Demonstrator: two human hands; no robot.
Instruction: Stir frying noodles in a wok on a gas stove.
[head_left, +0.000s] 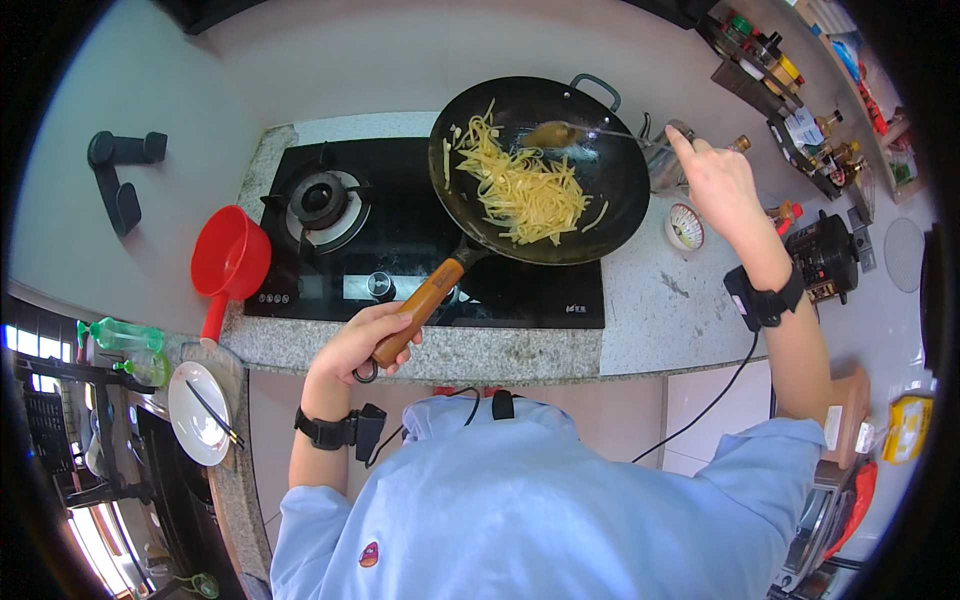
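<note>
My left hand (375, 337) grips the wooden handle (424, 307) of a black wok (615, 202). The wok sits over the right side of the hob. Pale yellow shredded strips (529, 191), resembling potato, lie heaped in its left and middle part. At the wok's far side rests the rounded head of a long-handled cooking utensil (551, 135); spatula or ladle, I cannot tell. Its thin metal shaft runs over the right rim to my right hand (716, 176), which is closed around the handle with the index finger extended along it. My palm hides most of that handle.
The black gas hob (390, 195) has a bare left burner (319, 201). A red plastic dipper (232, 251) stands left of it. A small patterned bowl (685, 227) and a glass jar (665, 169) stand right of the wok. Chopsticks lie on a white plate (191, 427).
</note>
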